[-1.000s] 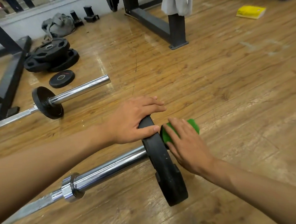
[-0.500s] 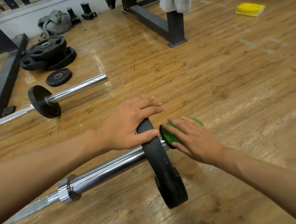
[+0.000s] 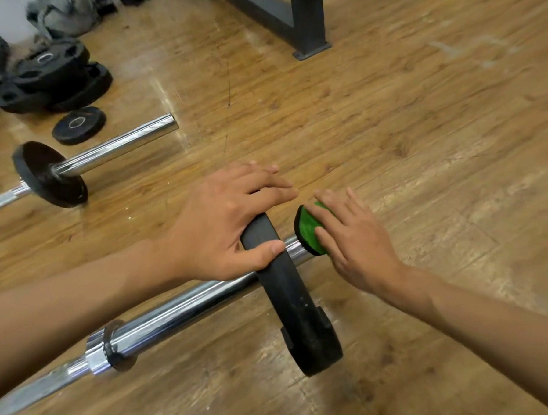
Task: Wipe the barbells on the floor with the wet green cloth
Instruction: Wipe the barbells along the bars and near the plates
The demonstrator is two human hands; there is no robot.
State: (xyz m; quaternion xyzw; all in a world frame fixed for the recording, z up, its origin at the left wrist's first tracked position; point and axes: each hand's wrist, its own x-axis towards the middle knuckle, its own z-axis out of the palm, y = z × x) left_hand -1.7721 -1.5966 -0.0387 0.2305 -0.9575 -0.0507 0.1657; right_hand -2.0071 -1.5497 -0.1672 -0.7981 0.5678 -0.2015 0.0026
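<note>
Near barbell [image 3: 171, 319] lies on the wooden floor [image 3: 428, 136], chrome shaft running from lower left up toward centre. One black plate [image 3: 296, 307] stands upright on its sleeve; a collar [image 3: 113, 348] sits further down the shaft.

Left grip [image 3: 230, 224]: clamped on the plate's upper rim, thumb on the near face, fingers draped over the far side.

Right grip [image 3: 356, 243]: fingers apart and nearly straight, laid flat on the green cloth [image 3: 308, 228]. Thumb not visible.

The cloth is bunched over the sleeve just past the plate, covering the bar's end. A short stretch of bare chrome shows between plate and cloth.

Second barbell [image 3: 117, 148] lies well apart to the left, roughly parallel, with its own small plate [image 3: 46, 173] upright on the sleeve. Beside it a loose disc [image 3: 78, 124] lies flat. Beyond that, a stack of larger plates [image 3: 51, 72], then a grey bag [image 3: 60, 12] near the wall. A dark steel rack foot [image 3: 289, 17] stands at top centre.
</note>
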